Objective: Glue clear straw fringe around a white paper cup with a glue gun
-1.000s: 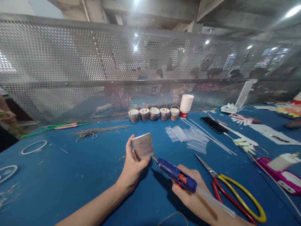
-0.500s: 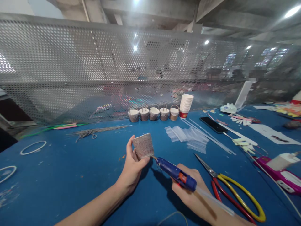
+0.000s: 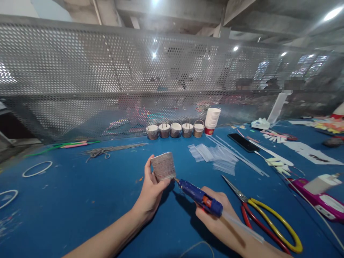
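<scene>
Between the thumb and fingers of my left hand (image 3: 152, 191) is a small cup wrapped in grey-brown cord (image 3: 163, 166), tilted above the table. My right hand (image 3: 215, 211) is closed round a blue hot glue gun (image 3: 197, 193), with a clear glue stick (image 3: 244, 227) jutting from its back end. The gun's nozzle points left and meets the lower right edge of the cup, close to my left thumb. Whether glue is coming out is too small to see.
Scissors (image 3: 243, 197) with red and yellow handles lie right of my right hand. Behind are clear glue sticks (image 3: 213, 156), a row of small cord-wrapped buckets (image 3: 176, 130), stacked paper cups (image 3: 212, 120) and a phone (image 3: 243, 142). Grey cords (image 3: 99, 153) lie at left, a magenta power strip (image 3: 303, 188) at right.
Almost nothing differs. Both hands, the cup and the glue gun keep nearly the same place; the whole view has shifted very slightly.
</scene>
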`<act>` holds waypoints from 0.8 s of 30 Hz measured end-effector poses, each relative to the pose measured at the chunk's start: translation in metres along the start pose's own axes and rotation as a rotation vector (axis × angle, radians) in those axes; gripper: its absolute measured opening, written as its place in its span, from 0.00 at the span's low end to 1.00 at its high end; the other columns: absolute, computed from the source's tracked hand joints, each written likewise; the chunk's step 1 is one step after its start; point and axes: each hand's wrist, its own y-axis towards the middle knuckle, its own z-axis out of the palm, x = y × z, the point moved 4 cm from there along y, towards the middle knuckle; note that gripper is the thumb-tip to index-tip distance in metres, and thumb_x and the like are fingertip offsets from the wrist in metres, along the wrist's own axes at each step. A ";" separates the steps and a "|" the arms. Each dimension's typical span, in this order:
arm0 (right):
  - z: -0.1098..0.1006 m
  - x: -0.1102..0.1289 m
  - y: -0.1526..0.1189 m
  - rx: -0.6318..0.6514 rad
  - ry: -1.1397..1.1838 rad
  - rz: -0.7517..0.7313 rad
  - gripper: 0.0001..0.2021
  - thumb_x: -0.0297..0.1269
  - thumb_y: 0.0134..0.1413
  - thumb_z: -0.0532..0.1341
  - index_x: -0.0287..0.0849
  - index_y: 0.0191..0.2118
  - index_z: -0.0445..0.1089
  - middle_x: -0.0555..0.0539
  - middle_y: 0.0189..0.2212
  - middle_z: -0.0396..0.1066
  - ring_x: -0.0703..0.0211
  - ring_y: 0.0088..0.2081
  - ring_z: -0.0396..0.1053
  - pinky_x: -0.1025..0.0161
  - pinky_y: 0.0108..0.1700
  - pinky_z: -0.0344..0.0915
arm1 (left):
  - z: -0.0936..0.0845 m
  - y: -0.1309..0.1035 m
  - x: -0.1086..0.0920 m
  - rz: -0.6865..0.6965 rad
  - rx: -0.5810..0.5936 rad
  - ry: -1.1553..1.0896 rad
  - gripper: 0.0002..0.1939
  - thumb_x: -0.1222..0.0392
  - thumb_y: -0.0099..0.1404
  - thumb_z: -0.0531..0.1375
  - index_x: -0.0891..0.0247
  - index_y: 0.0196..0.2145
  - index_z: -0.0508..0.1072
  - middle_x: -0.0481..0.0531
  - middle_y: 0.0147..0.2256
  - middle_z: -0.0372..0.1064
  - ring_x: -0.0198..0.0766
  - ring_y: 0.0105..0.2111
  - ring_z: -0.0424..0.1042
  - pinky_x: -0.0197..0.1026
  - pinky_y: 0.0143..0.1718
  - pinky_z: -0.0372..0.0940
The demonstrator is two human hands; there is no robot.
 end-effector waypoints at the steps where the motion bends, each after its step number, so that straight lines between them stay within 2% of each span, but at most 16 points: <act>1: -0.001 -0.001 0.000 -0.003 0.009 0.015 0.05 0.30 0.43 0.51 0.45 0.22 0.55 0.56 0.16 0.56 0.66 0.18 0.53 0.68 0.23 0.53 | 0.000 0.000 0.000 0.000 0.003 -0.001 0.52 0.64 0.43 0.69 0.49 0.61 0.46 0.53 0.46 0.66 0.45 0.42 0.71 0.49 0.47 0.64; 4: -0.003 -0.001 -0.001 0.002 0.026 0.049 0.05 0.31 0.43 0.51 0.45 0.21 0.54 0.57 0.16 0.54 0.66 0.18 0.51 0.68 0.22 0.51 | 0.000 0.001 0.000 0.005 0.007 0.002 0.53 0.63 0.44 0.69 0.49 0.62 0.46 0.53 0.46 0.66 0.45 0.42 0.71 0.49 0.47 0.64; 9: -0.001 0.001 -0.002 0.019 0.032 0.024 0.04 0.31 0.44 0.51 0.45 0.23 0.57 0.55 0.17 0.58 0.65 0.20 0.56 0.67 0.24 0.53 | -0.001 0.000 0.001 0.004 0.001 0.014 0.53 0.62 0.43 0.70 0.50 0.61 0.46 0.53 0.46 0.67 0.45 0.42 0.71 0.48 0.47 0.64; 11: 0.000 -0.001 -0.001 0.021 0.036 0.048 0.04 0.32 0.44 0.52 0.45 0.22 0.56 0.56 0.17 0.57 0.66 0.19 0.53 0.67 0.24 0.52 | -0.001 0.000 0.001 0.009 0.007 0.004 0.53 0.62 0.43 0.70 0.49 0.61 0.47 0.53 0.46 0.66 0.46 0.42 0.72 0.49 0.47 0.64; 14: -0.003 -0.003 0.001 0.020 0.066 0.124 0.05 0.33 0.43 0.52 0.45 0.21 0.55 0.57 0.16 0.54 0.66 0.19 0.50 0.67 0.23 0.51 | 0.000 0.000 0.000 0.012 0.014 -0.004 0.51 0.63 0.44 0.70 0.49 0.61 0.47 0.53 0.47 0.66 0.45 0.42 0.72 0.49 0.47 0.65; 18: -0.006 -0.007 0.002 0.024 0.143 0.227 0.06 0.37 0.46 0.54 0.45 0.22 0.57 0.56 0.17 0.54 0.65 0.20 0.51 0.66 0.24 0.52 | -0.001 0.003 -0.001 0.014 0.011 -0.013 0.50 0.65 0.45 0.69 0.47 0.60 0.47 0.50 0.46 0.66 0.42 0.41 0.71 0.45 0.45 0.66; 21: -0.007 -0.012 0.002 -0.040 0.218 0.304 0.08 0.41 0.48 0.55 0.44 0.24 0.60 0.56 0.17 0.56 0.64 0.21 0.54 0.66 0.25 0.54 | -0.005 0.007 -0.002 0.018 -0.005 -0.035 0.48 0.66 0.47 0.69 0.46 0.59 0.49 0.49 0.47 0.66 0.40 0.42 0.70 0.43 0.44 0.67; 24: -0.006 -0.019 0.002 -0.090 0.291 0.396 0.13 0.47 0.50 0.56 0.42 0.25 0.64 0.56 0.13 0.55 0.64 0.18 0.54 0.66 0.23 0.52 | -0.009 0.013 -0.004 0.018 -0.036 -0.042 0.42 0.64 0.51 0.67 0.47 0.58 0.52 0.49 0.46 0.66 0.39 0.41 0.70 0.43 0.42 0.68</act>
